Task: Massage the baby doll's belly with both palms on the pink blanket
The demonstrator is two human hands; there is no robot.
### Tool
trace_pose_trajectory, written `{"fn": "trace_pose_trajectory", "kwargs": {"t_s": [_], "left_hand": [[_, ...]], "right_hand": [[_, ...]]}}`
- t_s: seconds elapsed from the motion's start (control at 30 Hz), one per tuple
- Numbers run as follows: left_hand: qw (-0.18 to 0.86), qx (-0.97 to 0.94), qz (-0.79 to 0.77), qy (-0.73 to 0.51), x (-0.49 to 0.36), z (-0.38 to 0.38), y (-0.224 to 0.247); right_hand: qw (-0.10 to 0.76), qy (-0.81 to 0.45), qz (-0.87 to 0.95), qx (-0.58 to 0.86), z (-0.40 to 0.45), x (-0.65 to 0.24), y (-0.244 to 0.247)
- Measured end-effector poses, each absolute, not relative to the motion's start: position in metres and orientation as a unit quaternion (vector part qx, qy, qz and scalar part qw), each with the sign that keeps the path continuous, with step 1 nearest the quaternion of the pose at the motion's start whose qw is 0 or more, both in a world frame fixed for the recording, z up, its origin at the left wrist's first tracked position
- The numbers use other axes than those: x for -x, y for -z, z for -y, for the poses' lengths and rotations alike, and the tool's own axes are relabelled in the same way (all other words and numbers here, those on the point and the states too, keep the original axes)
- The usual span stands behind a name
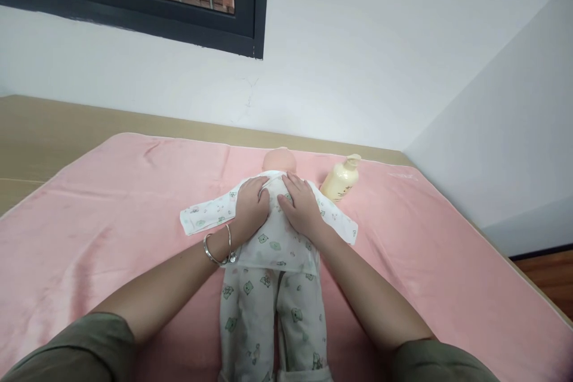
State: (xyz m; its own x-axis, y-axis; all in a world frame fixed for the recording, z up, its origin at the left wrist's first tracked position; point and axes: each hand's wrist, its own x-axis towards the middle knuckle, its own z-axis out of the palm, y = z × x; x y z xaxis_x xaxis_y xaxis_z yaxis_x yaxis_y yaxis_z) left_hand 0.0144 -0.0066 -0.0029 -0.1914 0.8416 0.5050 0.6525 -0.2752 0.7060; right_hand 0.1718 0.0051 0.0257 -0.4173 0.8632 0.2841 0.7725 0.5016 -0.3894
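Note:
A baby doll (pixel 279 161) lies on its back or front, I cannot tell which, with its head toward the wall. It wears a white long-sleeved top (pixel 276 245) with small green animal prints and matching trousers (pixel 298 316); both sleeves spread outward. My left hand (pixel 251 206), below a silver bangle (pixel 217 250), rests on the upper left of the top. Opposite it, my right hand (pixel 302 204) lies on the upper right. Both have their fingers extended over the cloth, thumbs toward each other, holding nothing. A cream pump bottle (pixel 341 179) leans or lies beyond the right sleeve.
A pink blanket (pixel 134 191) with slight creases covers most of the wooden surface (pixel 58 125). A white wall (pixel 349 59) rises behind it, with a dark-framed window (pixel 250 6) at upper left. Another wall (pixel 514 131) closes the right side.

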Motion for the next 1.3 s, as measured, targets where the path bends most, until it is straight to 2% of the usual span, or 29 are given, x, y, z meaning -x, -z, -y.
{"fn": "trace_pose_trajectory", "kwargs": {"t_s": [0.23,0.47,0.63,0.77,0.9,1.07,1.17,1.3], "left_hand": [[0.090,-0.630,-0.590,-0.497,-0.015,0.006,0.006],[0.101,-0.629,-0.591,-0.495,-0.014,0.006,0.003],[0.109,-0.636,-0.583,-0.493,-0.012,0.006,0.002],[0.091,-0.633,-0.586,-0.498,-0.013,0.007,0.005],[0.070,-0.626,-0.600,-0.494,-0.015,0.007,0.008],[0.049,-0.664,-0.607,-0.434,-0.013,0.002,0.002],[0.026,-0.698,-0.604,-0.383,-0.012,0.004,-0.006],[-0.040,-0.731,-0.600,-0.322,-0.021,0.020,-0.013]], "right_hand": [[0.215,-0.083,0.841,0.489,-0.007,-0.172,-0.027],[0.188,0.000,0.869,0.458,0.029,-0.160,-0.031],[0.175,-0.050,0.910,0.372,0.019,-0.162,-0.031],[0.163,-0.082,0.871,0.456,-0.006,-0.176,-0.038],[0.166,-0.025,0.829,0.534,0.007,-0.172,-0.035],[0.188,0.063,0.860,0.471,0.037,-0.158,-0.023],[0.160,0.018,0.876,0.455,0.026,-0.164,-0.029],[0.153,-0.067,0.840,0.516,-0.006,-0.180,-0.039]]}}
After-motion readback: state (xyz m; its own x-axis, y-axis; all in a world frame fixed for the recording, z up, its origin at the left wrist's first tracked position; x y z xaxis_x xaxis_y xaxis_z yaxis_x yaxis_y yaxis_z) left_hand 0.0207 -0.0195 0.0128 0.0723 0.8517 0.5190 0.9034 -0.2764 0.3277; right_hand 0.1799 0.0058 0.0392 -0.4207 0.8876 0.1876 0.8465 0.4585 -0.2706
